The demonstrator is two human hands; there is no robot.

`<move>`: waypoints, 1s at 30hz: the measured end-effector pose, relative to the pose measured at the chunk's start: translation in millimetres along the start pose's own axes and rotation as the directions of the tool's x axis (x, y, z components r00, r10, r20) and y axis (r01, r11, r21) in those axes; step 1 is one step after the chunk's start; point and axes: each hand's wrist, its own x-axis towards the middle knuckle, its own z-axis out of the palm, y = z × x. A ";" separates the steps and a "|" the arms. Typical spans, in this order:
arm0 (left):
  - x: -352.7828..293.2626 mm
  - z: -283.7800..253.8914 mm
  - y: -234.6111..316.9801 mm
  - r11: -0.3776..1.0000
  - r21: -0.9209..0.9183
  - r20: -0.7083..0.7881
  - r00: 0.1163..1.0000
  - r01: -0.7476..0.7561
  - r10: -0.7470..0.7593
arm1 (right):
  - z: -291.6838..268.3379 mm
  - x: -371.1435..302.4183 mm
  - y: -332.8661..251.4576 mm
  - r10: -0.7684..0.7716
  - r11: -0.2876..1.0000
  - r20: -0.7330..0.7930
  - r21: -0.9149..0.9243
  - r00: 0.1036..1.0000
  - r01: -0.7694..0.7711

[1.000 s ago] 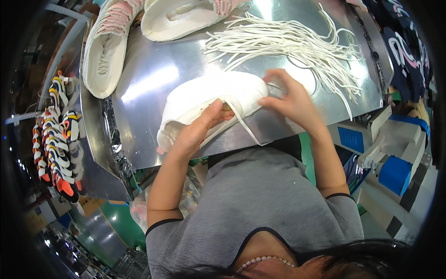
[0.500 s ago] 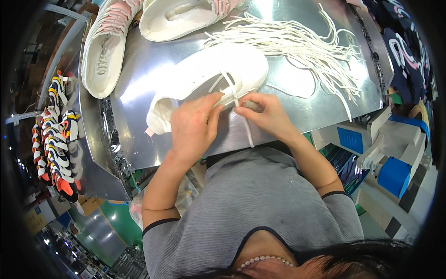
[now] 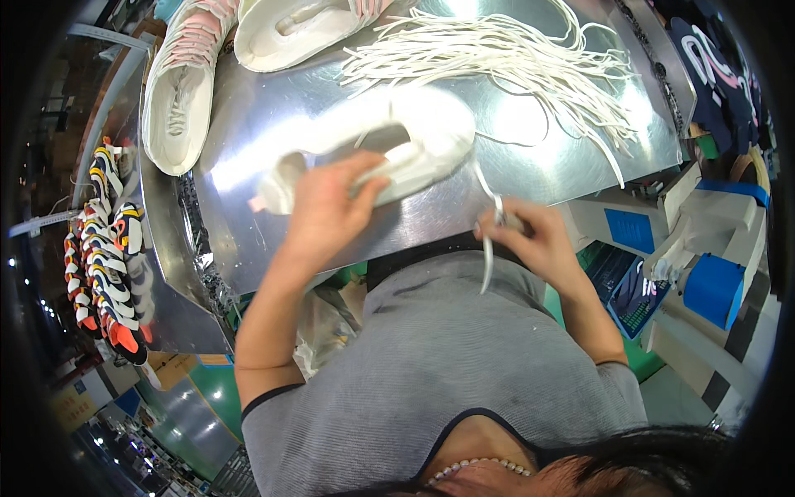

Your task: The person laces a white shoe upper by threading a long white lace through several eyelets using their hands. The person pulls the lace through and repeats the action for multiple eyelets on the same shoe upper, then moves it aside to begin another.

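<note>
Right hand (image 3: 530, 240) pulled back with lace (image 3: 489, 248) | left hand (image 3: 327, 207) grips shoe (image 3: 414, 141)

Blue rectangular label (image 3: 628, 229) on the white unit at right, blue box (image 3: 714, 290) beside it

head camera looks straight down, close over table (image 3: 580, 166).

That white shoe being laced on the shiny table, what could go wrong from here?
The right hand pulls a lace taut from the white shoe, which only the left hand steadies; a hard tug might drag the shoe off the table edge. The loose lace pile lies close and could snag.
</note>
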 end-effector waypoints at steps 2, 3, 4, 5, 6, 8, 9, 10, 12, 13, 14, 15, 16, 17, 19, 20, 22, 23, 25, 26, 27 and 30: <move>-4.8 10.9 -8.9 0.987 0.071 0.131 0.980 0.142 -0.151 | 14.4 31.9 -4.7 -0.051 0.999 -0.079 -0.006 0.996 0.051; -6.0 13.1 -11.6 0.971 0.112 0.188 0.955 0.211 -0.229 | 21.4 49.8 -6.7 -0.102 0.994 -0.090 -0.049 0.991 0.098; -3.5 11.5 -7.1 0.965 0.137 0.212 0.945 0.223 -0.248 | 28.3 63.9 -5.2 -0.172 0.985 -0.121 -0.046 0.978 0.168; -0.1 7.2 1.1 0.958 0.162 0.232 0.935 0.235 -0.269 | 35.3 77.0 -2.5 -0.243 0.970 -0.149 -0.046 0.958 0.239; 2.3 4.5 6.2 0.951 0.187 0.247 0.925 0.247 -0.289 | 39.4 88.1 -0.6 -0.316 0.949 -0.176 -0.049 0.932 0.312; 1.6 3.5 9.2 0.985 0.107 0.156 0.976 0.136 -0.151 | 38.9 103.4 -1.6 -0.339 0.941 -0.156 -0.072 0.928 0.332; 1.8 3.5 11.1 0.995 0.069 0.107 0.991 0.073 -0.080 | 37.9 110.1 -1.6 -0.350 0.936 -0.148 -0.085 0.925 0.341; 3.8 2.9 16.0 0.991 0.088 0.100 0.989 0.103 -0.112 | 38.9 116.4 1.9 -0.385 0.922 -0.148 -0.108 0.911 0.373; 7.8 3.4 28.9 0.977 0.121 0.094 0.978 0.173 -0.185 | 38.9 121.6 0.8 -0.358 0.932 -0.139 -0.113 0.923 0.344; 12.8 4.8 33.4 0.968 0.179 0.117 0.973 0.176 -0.198 | 37.9 124.1 0.0 -0.343 0.937 -0.137 -0.117 0.929 0.329; 16.9 7.4 38.4 0.956 0.235 0.137 0.967 0.177 -0.213 | 36.6 126.9 0.9 -0.325 0.942 -0.112 -0.130 0.939 0.310; 20.1 10.3 40.6 0.941 0.291 0.159 0.961 0.174 -0.227 | 35.0 130.0 2.4 -0.305 0.946 -0.089 -0.143 0.948 0.291; 22.5 14.8 38.3 0.939 0.291 0.140 0.963 0.184 -0.232 | 34.4 131.2 3.9 -0.284 0.950 -0.067 -0.157 0.956 0.271; 24.2 20.8 33.5 0.937 0.292 0.121 0.964 0.194 -0.238 | 35.8 130.8 4.6 -0.279 0.957 -0.110 -0.114 0.954 0.267; 25.1 31.4 24.6 0.951 0.242 0.046 0.977 0.193 -0.210 | 38.3 127.5 6.2 -0.261 0.965 -0.198 -0.029 0.945 0.260; 22.5 35.3 19.7 0.963 0.193 -0.017 0.982 0.187 -0.187 | 37.5 120.1 7.9 -0.195 0.980 -0.211 -0.009 0.958 0.198; 21.2 39.2 11.9 0.974 0.156 -0.087 0.985 0.162 -0.150 | 29.8 96.5 5.7 -0.108 0.994 -0.181 -0.032 0.978 0.104; 21.7 40.6 10.8 0.976 0.150 -0.094 0.985 0.160 -0.147 | 25.7 84.3 3.6 -0.062 0.997 -0.166 -0.045 0.984 0.055; 24.9 42.5 10.9 0.981 0.131 -0.101 0.986 0.143 -0.130 | 24.2 67.1 1.4 -0.007 1.000 -0.057 -0.014 0.998 0.007; 25.2 43.4 9.3 0.981 0.136 -0.104 0.986 0.140 -0.127 | 25.8 62.0 2.7 0.024 1.000 -0.032 0.003 0.999 -0.024; 25.1 43.6 9.3 0.979 0.133 -0.098 0.985 0.152 -0.140 | 27.2 59.0 4.9 0.054 0.998 -0.006 0.019 0.998 -0.054; 25.0 43.2 10.5 0.977 0.127 -0.086 0.983 0.174 -0.164 | 29.6 59.5 9.8 0.018 0.999 -0.008 -0.050 1.000 -0.018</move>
